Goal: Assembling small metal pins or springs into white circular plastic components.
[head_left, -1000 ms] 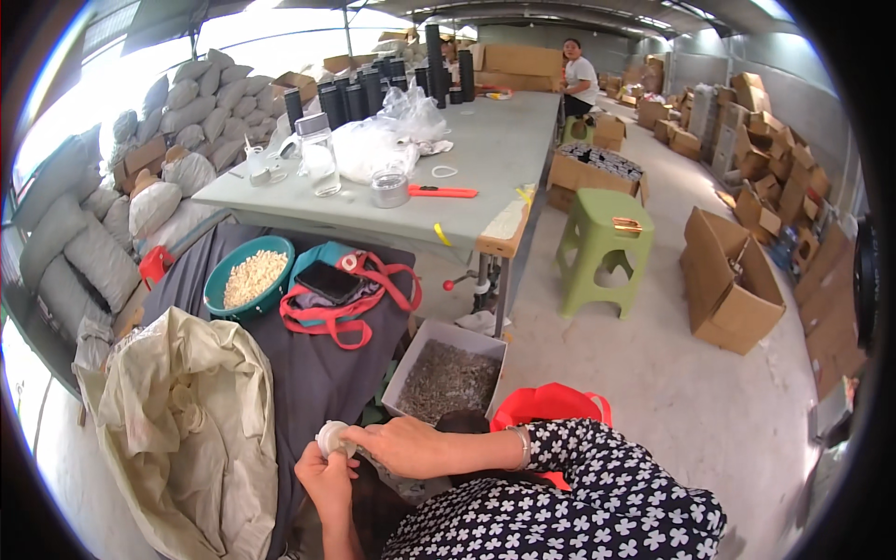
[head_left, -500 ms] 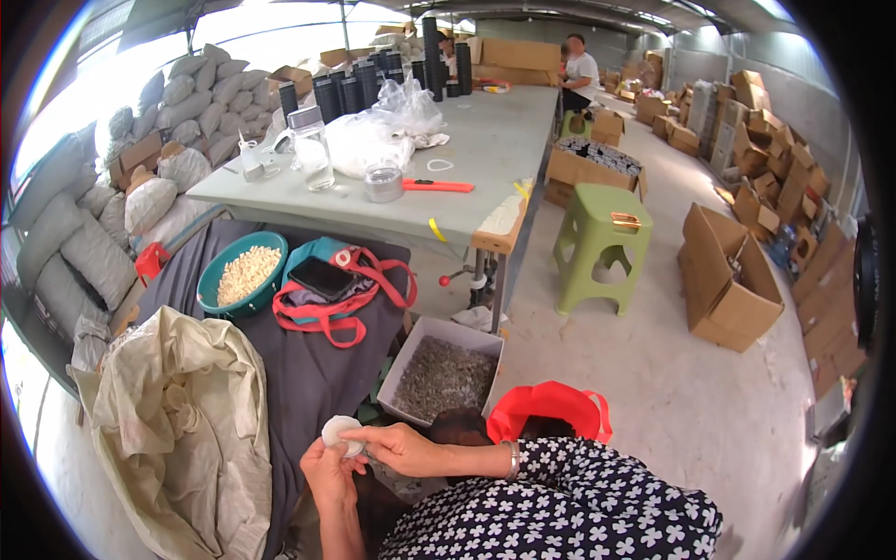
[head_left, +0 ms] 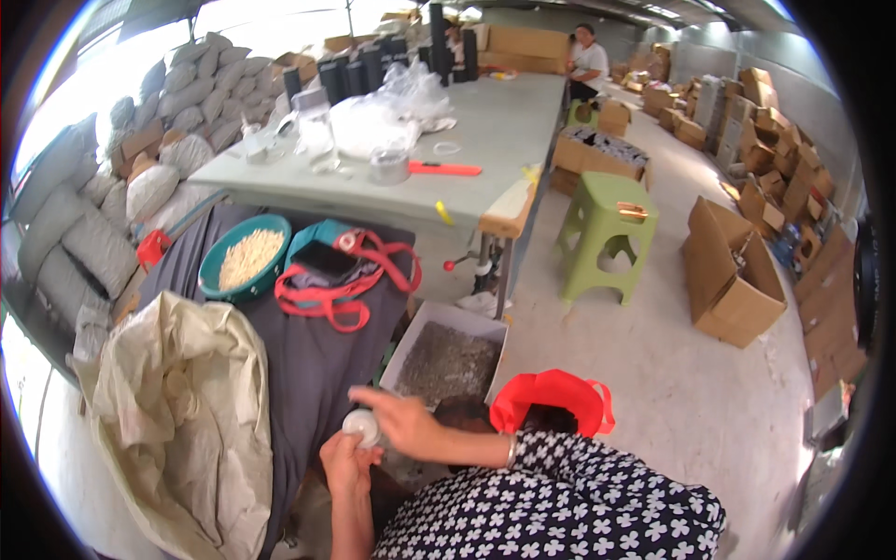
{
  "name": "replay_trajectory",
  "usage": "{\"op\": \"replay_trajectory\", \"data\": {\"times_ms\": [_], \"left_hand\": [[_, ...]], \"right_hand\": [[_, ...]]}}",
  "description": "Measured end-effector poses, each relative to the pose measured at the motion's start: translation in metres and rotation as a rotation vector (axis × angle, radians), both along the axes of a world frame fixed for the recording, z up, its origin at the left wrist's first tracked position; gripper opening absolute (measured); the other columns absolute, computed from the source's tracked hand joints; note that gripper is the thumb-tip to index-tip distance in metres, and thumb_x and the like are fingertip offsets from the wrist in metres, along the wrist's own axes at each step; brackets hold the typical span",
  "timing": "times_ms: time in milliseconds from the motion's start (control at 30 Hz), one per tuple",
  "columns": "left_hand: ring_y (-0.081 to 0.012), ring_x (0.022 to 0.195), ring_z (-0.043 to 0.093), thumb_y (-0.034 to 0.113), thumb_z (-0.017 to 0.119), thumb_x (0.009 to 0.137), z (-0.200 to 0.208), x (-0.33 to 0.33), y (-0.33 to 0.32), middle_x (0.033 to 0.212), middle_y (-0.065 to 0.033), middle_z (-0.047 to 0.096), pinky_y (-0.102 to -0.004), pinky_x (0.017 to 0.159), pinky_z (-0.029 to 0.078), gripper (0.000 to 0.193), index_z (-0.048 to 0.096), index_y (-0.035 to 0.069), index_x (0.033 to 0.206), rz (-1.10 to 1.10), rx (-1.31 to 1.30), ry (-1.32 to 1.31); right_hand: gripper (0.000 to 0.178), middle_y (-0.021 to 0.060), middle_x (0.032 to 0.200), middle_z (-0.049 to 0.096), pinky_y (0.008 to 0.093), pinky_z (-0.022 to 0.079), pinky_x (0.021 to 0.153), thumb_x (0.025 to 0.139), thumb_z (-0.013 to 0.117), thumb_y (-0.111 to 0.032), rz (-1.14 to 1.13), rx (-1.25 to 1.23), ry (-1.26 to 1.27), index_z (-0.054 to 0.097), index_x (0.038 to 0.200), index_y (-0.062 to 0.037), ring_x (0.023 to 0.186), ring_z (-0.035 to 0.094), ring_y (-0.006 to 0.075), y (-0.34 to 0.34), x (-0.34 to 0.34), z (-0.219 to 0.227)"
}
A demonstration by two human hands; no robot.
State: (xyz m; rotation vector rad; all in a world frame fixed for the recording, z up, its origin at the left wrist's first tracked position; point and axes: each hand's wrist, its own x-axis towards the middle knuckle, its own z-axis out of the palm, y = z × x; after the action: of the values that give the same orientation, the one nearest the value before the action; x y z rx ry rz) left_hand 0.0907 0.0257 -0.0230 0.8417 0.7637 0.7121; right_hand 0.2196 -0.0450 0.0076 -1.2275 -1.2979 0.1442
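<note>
Low in front of me, my left hand (head_left: pixel 347 469) grips a small round white disc-shaped piece (head_left: pixel 361 428), like a cap, by its lower edge. My right hand (head_left: pixel 408 426) is just to the right of the piece and slightly above it, smeared by motion. Its forefinger stretches leftward over the piece; the other fingers are partly hidden, and I make out nothing held in it. Behind my hands stands a white box (head_left: pixel 504 348) with dark grey crumbly material in it. A large beige woven sack (head_left: pixel 238 359) gapes to the left.
Beyond the sack, a teal bowl (head_left: pixel 207 271) of small cream pieces and a red-strapped bag (head_left: pixel 347 313) with a phone (head_left: pixel 327 261) rest on dark cloth. A red bag (head_left: pixel 551 387), green stool (head_left: pixel 611 201), cartons (head_left: pixel 737 280) and work table (head_left: pixel 509 121) stand beyond. Another person (head_left: pixel 588 63) sits far back.
My right hand has lifted its fingers off the white piece and moved up. My left hand and the piece have shifted slightly right, and the whole view has tilted a little.
</note>
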Motion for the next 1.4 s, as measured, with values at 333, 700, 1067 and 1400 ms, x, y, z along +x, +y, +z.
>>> {"op": "replay_trajectory", "data": {"times_ms": [333,700,1067,1400], "left_hand": [[-0.0196,0.049,0.058,0.000,0.049,0.078,-0.025,-0.014,0.014,0.075,-0.0151,0.062,-0.0250,0.039,0.044,0.018,0.057,-0.009,0.092,0.002,0.015,-0.004],[-0.0238,0.048,0.059,0.001,0.049,0.076,-0.089,-0.031,0.018,0.074,-0.0183,0.061,-0.0283,0.038,0.045,0.018,0.055,-0.010,0.089,-0.025,-0.004,0.045],[-0.0239,0.046,0.060,-0.001,0.047,0.075,-0.089,-0.027,0.017,0.072,-0.0179,0.062,-0.0274,0.036,0.046,0.020,0.055,-0.011,0.090,-0.076,-0.026,-0.011],[-0.0240,0.047,0.060,-0.001,0.047,0.075,-0.088,-0.028,0.019,0.073,-0.0178,0.062,-0.0274,0.036,0.046,0.020,0.055,-0.011,0.091,-0.086,-0.013,-0.009]], "right_hand": [[0.049,-0.0006,0.058,0.045,0.0229,0.032,0.036,0.079,0.039,0.003,0.033,-0.488,0.818,0.050,0.125,-0.0089,0.040,0.039,0.0069,0.010,0.111,-0.044],[0.042,0.0232,0.089,0.064,0.0367,0.051,0.066,0.070,0.044,0.001,-0.500,-0.801,0.044,0.065,0.107,-0.0071,0.069,0.065,0.0293,0.001,0.192,-0.184],[0.034,0.0234,0.101,0.061,0.0416,0.046,0.086,0.074,0.049,-0.009,-0.523,-1.079,-0.103,0.063,0.105,-0.0055,0.098,0.059,0.0352,-0.001,0.203,-0.188],[0.043,0.0227,0.103,0.060,0.0429,0.047,0.084,0.074,0.048,-0.006,-0.439,-1.028,-0.178,0.056,0.116,-0.0058,0.097,0.059,0.0350,0.011,0.173,-0.160]]}}
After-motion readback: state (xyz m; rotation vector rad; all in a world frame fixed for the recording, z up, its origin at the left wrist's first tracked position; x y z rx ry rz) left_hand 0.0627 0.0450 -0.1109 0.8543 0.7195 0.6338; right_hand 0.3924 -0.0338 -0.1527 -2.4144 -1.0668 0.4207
